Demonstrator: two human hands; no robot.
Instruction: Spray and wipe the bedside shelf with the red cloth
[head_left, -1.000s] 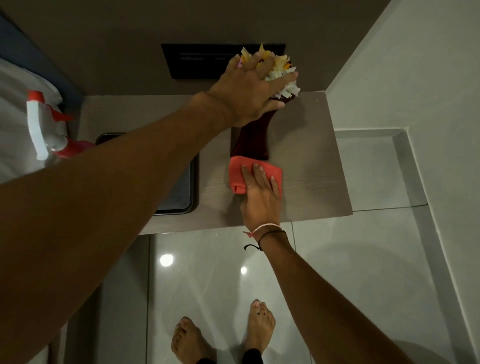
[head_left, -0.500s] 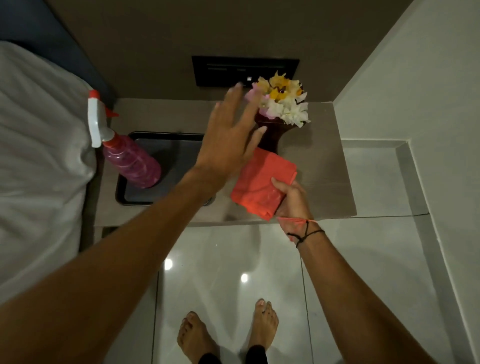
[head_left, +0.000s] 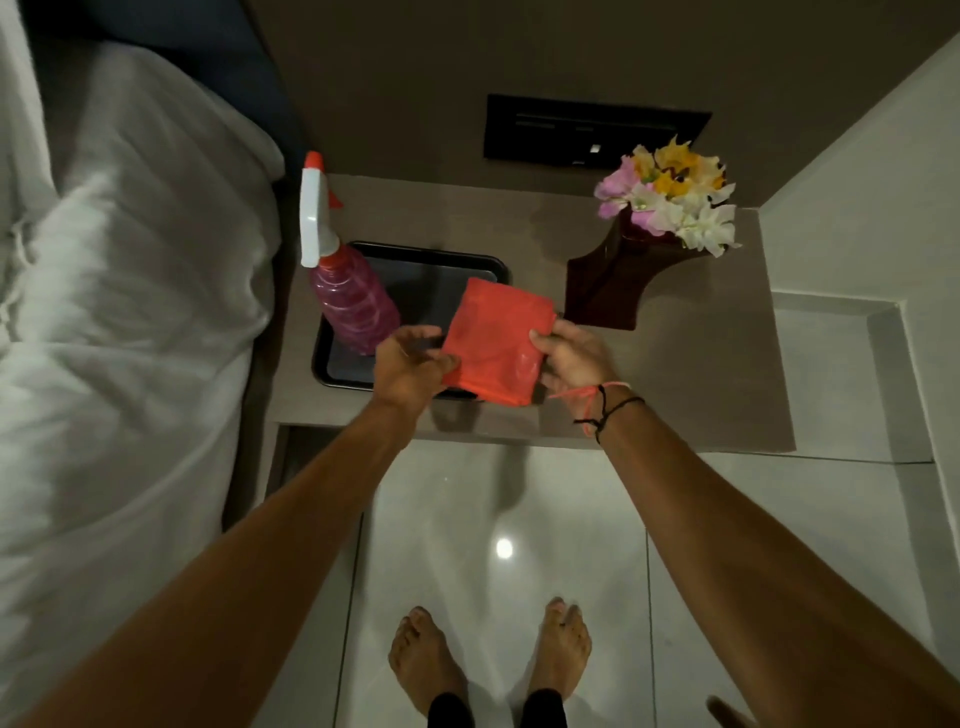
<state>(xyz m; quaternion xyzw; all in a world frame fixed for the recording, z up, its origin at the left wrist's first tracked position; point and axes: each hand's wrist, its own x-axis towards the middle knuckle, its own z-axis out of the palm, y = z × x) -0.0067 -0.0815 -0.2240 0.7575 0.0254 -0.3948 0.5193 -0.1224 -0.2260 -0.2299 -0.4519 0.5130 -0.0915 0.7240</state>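
Observation:
The folded red cloth (head_left: 496, 340) is lifted above the front of the grey bedside shelf (head_left: 691, 384). My left hand (head_left: 410, 364) pinches its left edge and my right hand (head_left: 569, 358) grips its right edge. A pink spray bottle (head_left: 353, 306) with a white and red trigger head stands at the left end of a black tray (head_left: 483, 267) on the shelf, just beyond my left hand.
A dark vase (head_left: 610, 283) holding white, pink and yellow flowers (head_left: 670, 195) stands on the right half of the shelf. A white bed (head_left: 114, 312) borders the shelf on the left. A black wall panel (head_left: 592, 130) sits behind. Glossy floor tiles and my bare feet (head_left: 488, 660) are below.
My left hand let go of the flowers and came back to the cloth. My right hand lifted the cloth off the shelf, and now both hands hold it. The vase stands upright.

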